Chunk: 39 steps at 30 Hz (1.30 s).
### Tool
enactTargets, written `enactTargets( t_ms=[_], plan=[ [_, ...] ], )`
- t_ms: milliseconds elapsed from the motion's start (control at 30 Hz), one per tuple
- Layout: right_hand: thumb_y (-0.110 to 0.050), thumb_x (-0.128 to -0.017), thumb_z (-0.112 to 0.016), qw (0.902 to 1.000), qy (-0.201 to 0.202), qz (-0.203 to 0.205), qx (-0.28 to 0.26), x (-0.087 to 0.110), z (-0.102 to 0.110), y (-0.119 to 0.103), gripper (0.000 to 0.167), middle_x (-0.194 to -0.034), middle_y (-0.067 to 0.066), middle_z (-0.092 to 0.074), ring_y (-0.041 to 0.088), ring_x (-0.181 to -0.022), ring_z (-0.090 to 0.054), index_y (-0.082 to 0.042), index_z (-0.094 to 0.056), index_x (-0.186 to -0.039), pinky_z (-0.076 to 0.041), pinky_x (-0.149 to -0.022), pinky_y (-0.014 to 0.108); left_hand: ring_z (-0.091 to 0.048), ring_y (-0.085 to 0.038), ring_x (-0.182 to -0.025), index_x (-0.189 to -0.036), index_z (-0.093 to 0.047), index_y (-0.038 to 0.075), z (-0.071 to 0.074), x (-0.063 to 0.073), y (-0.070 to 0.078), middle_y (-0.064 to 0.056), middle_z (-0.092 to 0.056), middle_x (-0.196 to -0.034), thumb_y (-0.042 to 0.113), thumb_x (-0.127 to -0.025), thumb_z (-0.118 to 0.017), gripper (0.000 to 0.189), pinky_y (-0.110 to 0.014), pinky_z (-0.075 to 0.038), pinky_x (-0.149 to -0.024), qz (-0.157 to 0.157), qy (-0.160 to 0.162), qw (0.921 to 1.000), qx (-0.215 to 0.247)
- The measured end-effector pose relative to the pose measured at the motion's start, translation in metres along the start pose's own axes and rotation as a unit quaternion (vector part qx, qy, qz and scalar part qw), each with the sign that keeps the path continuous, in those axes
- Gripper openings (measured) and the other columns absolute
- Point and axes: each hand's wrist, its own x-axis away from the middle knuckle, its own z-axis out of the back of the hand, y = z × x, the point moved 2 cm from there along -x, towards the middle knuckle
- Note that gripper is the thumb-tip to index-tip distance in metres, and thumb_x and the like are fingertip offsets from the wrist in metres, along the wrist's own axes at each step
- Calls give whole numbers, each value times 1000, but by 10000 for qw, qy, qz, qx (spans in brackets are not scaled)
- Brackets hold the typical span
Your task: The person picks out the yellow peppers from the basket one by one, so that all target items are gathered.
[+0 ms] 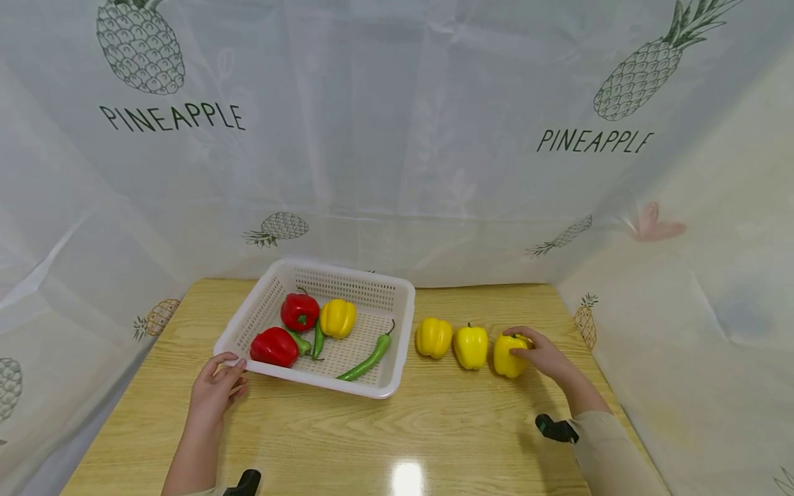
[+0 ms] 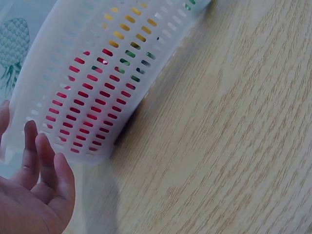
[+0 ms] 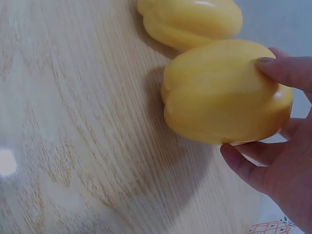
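At the near left corner of a white plastic basket [image 1: 310, 381], my left hand [image 1: 214, 389] pinches the rim between thumb and forefinger; the other fingers are loosely bent beside the perforated wall [image 2: 92, 97]. Two red bell peppers [image 1: 275, 346], a yellow bell pepper [image 1: 338, 318] and green chili peppers [image 1: 370, 359] lie inside the basket. On the right, my right hand [image 1: 538, 351] grips a yellow bell pepper [image 3: 226, 92], thumb on one side and fingers on the other. Left of it stand two more yellow bell peppers [image 1: 471, 346], in a row towards the basket.
A light wooden table [image 1: 347, 441] bears everything. White sheets [image 1: 384, 138] printed with pineapples hang behind it and at both sides. The basket stands left of the middle, near the back edge.
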Motion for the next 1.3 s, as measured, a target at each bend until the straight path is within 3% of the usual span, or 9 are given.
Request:
enactTargets(
  t_ms=[133,300,467,700,1033,1300],
  plan=[
    [-9,-100,-56,9999,28,-79,-148,-3,0,3,36,-146,27,-37,50,-138,-19,-1,-51,-135,-18,-104,71,-62,-10,-70,-109,-55,20,0,1,1,5,-66,-74,24,-93,-69,22,-26,-55,-66,-27,-40,10000,14],
    [-11,-100,-55,9993,106,-81,-340,-5,-3,9,37,-146,29,-35,51,-136,-23,2,-51,-135,-28,-102,68,-62,-10,-70,-111,-54,17,-1,2,1,6,-66,-74,24,-92,-69,25,-26,-55,-66,-62,-45,10000,12],
    [-12,-98,-60,9991,158,87,-381,-6,-7,14,39,-140,30,-43,50,-132,-30,6,-53,-131,-27,-103,67,-62,-10,-70,-111,-54,17,-2,2,2,6,-66,-74,23,-93,-69,25,-26,-55,-66,-90,-44,9999,-10],
    [-15,-97,-62,9994,174,139,-269,-10,-9,16,40,-139,29,-44,48,-129,-34,4,-54,-131,-36,-99,61,-62,-10,-71,-108,-56,20,-1,2,1,6,-66,-75,22,-93,-69,20,-26,-55,-67,-102,-53,9999,30],
    [-13,-97,-61,9976,671,17,-137,-11,-10,16,42,-142,31,-38,51,-133,-26,6,-51,-133,-29,-102,65,-63,-10,-70,-109,-55,19,-1,2,1,6,-66,-74,23,-93,-68,21,-26,-55,-66,-73,-53,10000,0],
    [-15,-98,-60,9982,429,-303,-282,-14,-10,16,45,-146,31,-34,50,-136,-23,5,-48,-136,-26,-105,65,-62,-10,-70,-112,-54,17,-1,2,1,7,-66,-75,23,-93,-68,25,-25,-55,-67,-35,21,10000,-46]
  ],
)
